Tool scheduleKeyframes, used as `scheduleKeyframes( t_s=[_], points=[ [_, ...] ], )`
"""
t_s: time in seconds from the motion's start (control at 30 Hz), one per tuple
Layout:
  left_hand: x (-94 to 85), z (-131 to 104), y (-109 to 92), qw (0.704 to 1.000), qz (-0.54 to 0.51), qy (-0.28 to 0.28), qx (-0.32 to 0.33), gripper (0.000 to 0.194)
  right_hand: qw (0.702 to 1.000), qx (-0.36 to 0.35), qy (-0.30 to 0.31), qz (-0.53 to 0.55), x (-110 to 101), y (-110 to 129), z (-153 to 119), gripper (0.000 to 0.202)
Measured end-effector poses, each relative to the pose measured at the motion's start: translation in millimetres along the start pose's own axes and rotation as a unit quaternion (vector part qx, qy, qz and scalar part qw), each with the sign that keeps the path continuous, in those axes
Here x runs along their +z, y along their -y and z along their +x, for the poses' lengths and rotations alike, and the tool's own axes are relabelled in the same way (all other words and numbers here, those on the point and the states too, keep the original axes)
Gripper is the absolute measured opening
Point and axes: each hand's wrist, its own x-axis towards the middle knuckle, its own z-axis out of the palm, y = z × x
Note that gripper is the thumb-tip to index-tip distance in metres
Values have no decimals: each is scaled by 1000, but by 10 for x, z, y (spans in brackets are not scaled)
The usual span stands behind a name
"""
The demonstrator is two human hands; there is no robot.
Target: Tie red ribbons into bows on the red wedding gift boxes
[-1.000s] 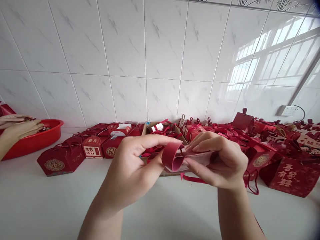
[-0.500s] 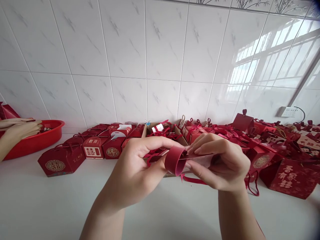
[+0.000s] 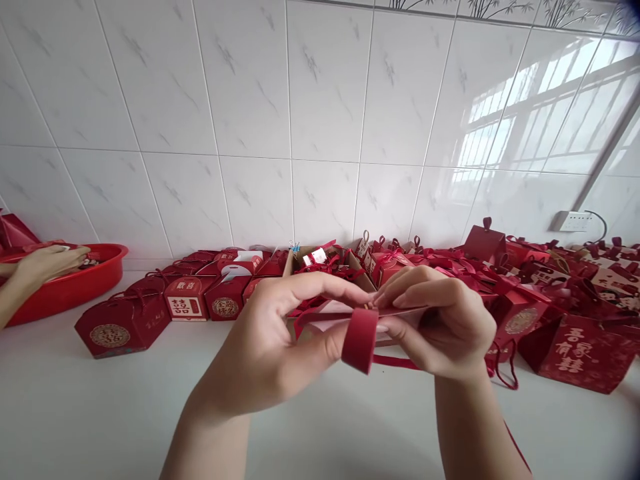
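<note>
I see pale desk point(image 3: 320, 427), finished-looking red boxes point(image 3: 183, 297) along far side. Left hand point(image 3: 283, 327) and right hand point(image 3: 445, 323), centre, both pinch red carton point(image 3: 327, 321) above desk; ribbon loop point(image 3: 359, 340) juts near side.

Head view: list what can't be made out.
All in the head view:
Held card, far part: hidden by the left hand and right hand.
Carton, near side: mostly behind both hands.
Basin, left end: cut off by picture edge.
Wall socket, holes: too small to count.
</note>
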Motion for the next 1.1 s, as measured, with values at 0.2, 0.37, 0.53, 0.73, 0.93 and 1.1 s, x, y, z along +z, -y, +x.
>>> scheduleKeyframes(
  t_s=[0.2,0.37,0.53,0.73,0.93,1.1],
  points=[
    [-42,12,60,995,45,-8,88,10,999,-10,-43,-3,30,-4,-29,33],
    [-29,36,58,987,88,-30,132,14,997,-57,-60,5,80,14,12,33],
    [-60,12,44,974,150,-43,163,23,994,-83,-68,-32,100,7,35,34],
    [-64,-9,15,971,178,-50,152,40,996,-70,-39,-30,122,2,24,34],
    [-25,-2,-14,967,207,-44,140,36,996,-73,-19,-47,126,5,33,30],
    [-6,21,9,962,211,-66,161,31,996,-73,-30,-43,142,0,30,29]
  ],
)
